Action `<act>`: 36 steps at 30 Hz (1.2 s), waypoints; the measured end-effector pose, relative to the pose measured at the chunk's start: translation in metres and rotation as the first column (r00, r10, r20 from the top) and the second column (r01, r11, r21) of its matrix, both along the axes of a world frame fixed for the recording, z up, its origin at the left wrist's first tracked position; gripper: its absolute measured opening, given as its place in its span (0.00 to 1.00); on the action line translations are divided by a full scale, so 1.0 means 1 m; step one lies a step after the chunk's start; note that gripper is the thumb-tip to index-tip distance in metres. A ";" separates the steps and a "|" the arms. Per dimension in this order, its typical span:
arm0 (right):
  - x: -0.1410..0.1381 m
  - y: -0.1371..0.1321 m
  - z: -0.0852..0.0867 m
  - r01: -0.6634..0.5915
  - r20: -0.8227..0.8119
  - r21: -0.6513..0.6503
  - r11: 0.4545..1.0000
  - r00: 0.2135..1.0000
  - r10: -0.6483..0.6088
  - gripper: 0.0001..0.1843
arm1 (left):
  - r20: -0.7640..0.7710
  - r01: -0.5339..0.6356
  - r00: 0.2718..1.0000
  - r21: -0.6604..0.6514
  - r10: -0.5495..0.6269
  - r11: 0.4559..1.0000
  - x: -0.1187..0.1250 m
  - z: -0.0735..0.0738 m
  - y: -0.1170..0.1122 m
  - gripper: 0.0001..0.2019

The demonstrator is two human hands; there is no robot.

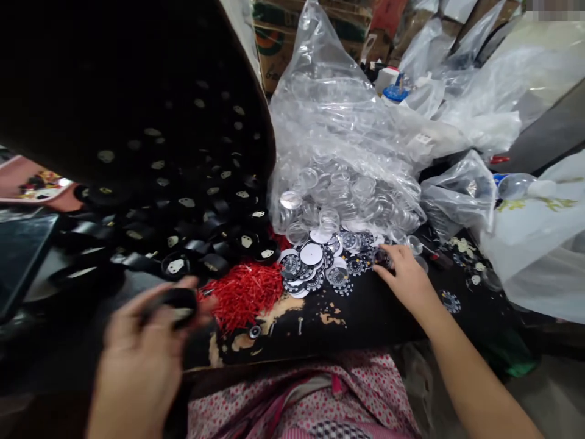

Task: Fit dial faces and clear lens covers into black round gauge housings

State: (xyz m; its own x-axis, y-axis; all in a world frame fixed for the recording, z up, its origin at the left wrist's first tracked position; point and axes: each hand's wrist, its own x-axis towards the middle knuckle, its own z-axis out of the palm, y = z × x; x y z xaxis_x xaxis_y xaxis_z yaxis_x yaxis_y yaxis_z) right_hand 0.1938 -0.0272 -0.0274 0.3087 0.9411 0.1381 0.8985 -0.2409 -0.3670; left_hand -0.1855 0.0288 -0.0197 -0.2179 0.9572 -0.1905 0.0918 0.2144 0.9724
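My left hand [144, 347], smeared by motion, has its fingers wrapped round a black round case [183, 302] with a pale patch inside, over the table's front left. At the right edge of a pile of printed dial discs [315, 262], my right hand [404, 277] pinches a small dark round piece between thumb and fingers; it looks like one of the dials. Some discs in the pile lie with their white backs up. Just behind them, clear round covers [338, 195] spill from a large transparent bag [329, 103].
Many black cases [214, 262] lie at left, beneath a big dark container [137, 73]. Red slivers [244, 292] are heaped between them and the dials. A pink tray [39, 180] stands far left. Plastic bags [539, 244] crowd the right; cardboard boxes [315, 27] stand behind.
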 end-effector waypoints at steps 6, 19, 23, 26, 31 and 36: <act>-0.048 0.022 0.016 -0.122 0.119 0.135 0.983 0.987 0.106 0.19 | 0.425 0.355 0.872 -0.209 -0.243 0.911 0.064 -0.015 -0.033 0.20; -0.099 0.014 -0.003 -0.662 0.103 -0.093 0.744 0.736 0.669 0.22 | 0.573 0.242 0.814 -0.181 -0.098 0.953 0.069 -0.010 -0.040 0.14; -0.095 -0.015 -0.010 -0.615 0.087 -0.132 0.778 0.774 0.627 0.26 | 0.574 0.287 0.810 -0.212 -0.119 0.934 0.074 -0.011 -0.034 0.13; -0.085 -0.006 -0.014 -0.582 0.104 -0.190 0.790 0.789 0.606 0.31 | 0.580 0.294 0.801 -0.166 -0.148 0.941 0.088 -0.016 -0.017 0.13; -0.063 0.033 -0.008 -0.572 0.133 -0.248 0.781 0.779 0.613 0.33 | 0.513 0.329 0.816 -0.031 -0.267 0.944 0.105 -0.019 0.005 0.12; -0.073 0.029 -0.004 -0.566 0.110 -0.133 0.814 0.807 0.580 0.25 | 0.526 0.367 0.810 -0.109 -0.259 0.924 0.085 -0.014 -0.010 0.16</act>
